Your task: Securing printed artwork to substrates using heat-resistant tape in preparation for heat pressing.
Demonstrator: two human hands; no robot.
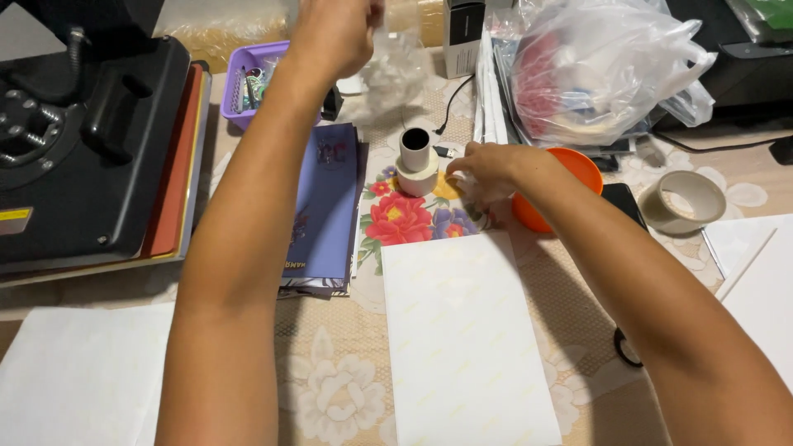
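**Two hands at a cluttered worktable**

Floral tablecloth [330,388] covers the bench; clutter lies along the far edge, and a black heat press [83,140] sits far left on stacked coloured sheets.

Left hand [334,33]: raised high over the far side, arm stretched forward, fingers bunched on crinkled clear film [392,70]. The hand is blurred, so the exact grip cannot be read; it looks closed on the film rather than spread.

Right hand [483,169]: low, forearm crossing in from the right, fingertips pinched together at the table just beside a small white tape roll [417,161] that stands on end. What sits between the fingertips is too small to tell. An orange bowl [562,186] lies right behind this hand.

White sheet [467,330] lies flat in front, centred between the two arms, its far edge just short of the right hand. It covers most of a flower print [405,215].

Judgement: the film is light and clingy. A steady lift with the left, with the right kept anchored low, should keep it from folding on itself.

Also present: purple basket [248,78], purple booklet [326,198], larger tape roll [684,201] at right, bulging plastic bag [595,70].
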